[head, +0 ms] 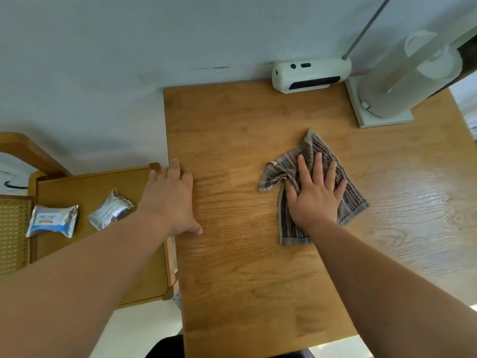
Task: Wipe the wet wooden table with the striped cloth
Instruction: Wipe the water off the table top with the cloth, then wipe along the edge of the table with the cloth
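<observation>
The right hand [316, 195] lies flat on the striped cloth [281, 171] just right of centre frame, its fingers [303, 169] spread wide and pressing down, pinching nothing. The likeliest trouble is therefore the cloth sliding out from under the palm or rolling up on a hard stroke. It is already bunched and folded at its left side, so only part of it probably meets the wood, and streaks could be left. The left hand [170, 200] rests open on the left edge of the tabletop [245, 125] with fingers straight. If that edge is damp, the bracing hand could skid. A glossy sheen [418, 202] at the right of the frame looks like the wettest area. A sweep that way might push water off the far side, and a sweep upward might drive it against the square base [382, 117] of the tall white appliance or the small white device [311, 74] at the back. Water pushed left could drip onto the lower wooden surface [98, 182], where two foil packets [53, 220] lie. Beyond that glare, how wet the wood is cannot be judged, since the centre shows grain only. The palm hides the cloth beneath it, the frame cuts off the tabletop's right edge and the appliance's top, the packet print is too small to read, and a dark shape at the bottom edge is unclear.
</observation>
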